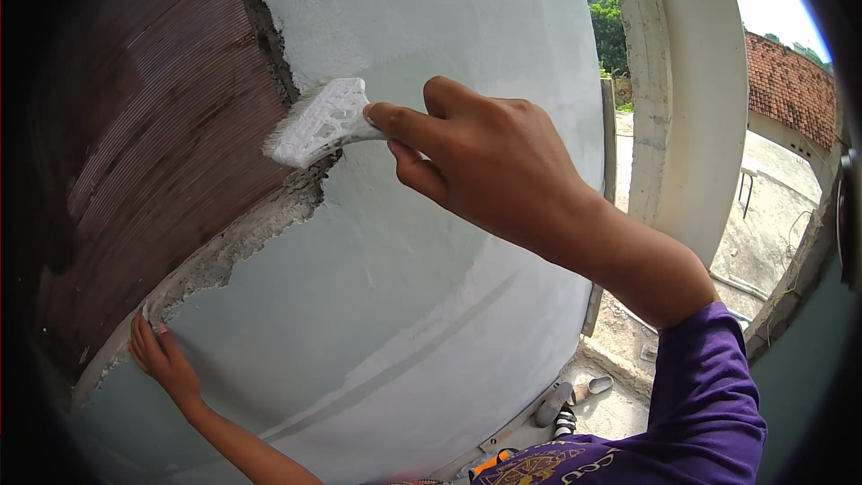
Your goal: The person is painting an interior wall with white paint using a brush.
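One white brush (319, 130) is seen. Two hands are counted: one right hand (489, 148) on the brush, one left hand (162, 361) down and left of it. One purple sleeve (705, 377) and one brick wall (790, 90) are found right of the brush.

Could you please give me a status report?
Right hand gripping white brush. Left hand at ragged wall edge. Brush before edge's corner, contact unclear. Nothing visibly blocking.
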The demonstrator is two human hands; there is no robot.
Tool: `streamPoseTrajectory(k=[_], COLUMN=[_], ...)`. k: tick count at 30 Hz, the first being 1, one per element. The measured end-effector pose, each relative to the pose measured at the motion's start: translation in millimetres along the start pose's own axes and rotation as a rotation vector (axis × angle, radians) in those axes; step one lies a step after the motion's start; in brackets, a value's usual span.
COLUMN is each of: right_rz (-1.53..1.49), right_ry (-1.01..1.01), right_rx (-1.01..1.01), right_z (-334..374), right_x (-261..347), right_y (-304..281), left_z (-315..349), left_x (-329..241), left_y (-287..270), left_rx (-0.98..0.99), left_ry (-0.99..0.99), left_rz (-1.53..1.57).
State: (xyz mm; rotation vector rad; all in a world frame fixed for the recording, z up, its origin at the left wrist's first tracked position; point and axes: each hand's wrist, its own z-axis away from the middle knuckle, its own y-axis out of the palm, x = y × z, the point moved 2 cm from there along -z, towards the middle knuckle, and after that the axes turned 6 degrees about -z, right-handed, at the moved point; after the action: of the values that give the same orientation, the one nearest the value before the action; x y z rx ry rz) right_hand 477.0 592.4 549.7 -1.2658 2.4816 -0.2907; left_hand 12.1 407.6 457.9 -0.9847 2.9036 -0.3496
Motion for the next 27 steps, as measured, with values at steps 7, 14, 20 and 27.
streamPoseTrajectory(k=[7, 14, 20, 27], right_rz=[0.051, 0.050, -0.055, -0.059], right_ry=[0.067, 0.115, 0.020, 0.171], right_rx=[0.003, -0.070, 0.016, -0.107], right_z=[-2, -1, -5, -2], right_x=[-21, -17, -4, -25], right_y=[-1, -20, 2, -14], left_z=[0, 0, -2, 2], left_x=[-1, 0, 2, 2], left_y=[-1, 3, 3, 3], left_rx=[-0.004, -0.027, -0.012, 0.009], left_ry=[0.012, -0.003, -0.017, -0.018], left_rz=[0.011, 0.037, 0.072, 0.018])
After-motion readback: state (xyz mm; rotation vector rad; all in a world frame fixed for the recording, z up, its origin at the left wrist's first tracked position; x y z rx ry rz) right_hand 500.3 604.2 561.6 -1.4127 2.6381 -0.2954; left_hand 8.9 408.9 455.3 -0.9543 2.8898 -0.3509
